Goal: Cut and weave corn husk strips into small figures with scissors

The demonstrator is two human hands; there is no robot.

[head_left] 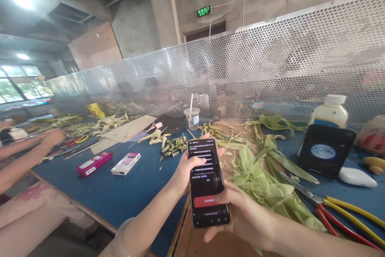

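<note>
A smartphone (207, 187) with a lit, mostly dark screen is held upright between my two hands. My left hand (183, 173) grips its upper left side, thumb lying over lines of numbers. Around the lower right edge wraps my right hand (245, 213), its thumb over a red button on the screen. Fingers behind the phone are partly hidden. Just right of the phone lies a heap of pale green husks (255, 173). Scissors (319, 201) with red and yellow handles rest beside the husks.
Behind the blue table (135, 197) stands a perforated metal partition (270, 56). At right are a second phone (326, 150), a white bottle (329, 110) and a white mouse (357, 177). A plastic cup (192, 118) is ahead. Another person's arms (33, 148) reach in from the left.
</note>
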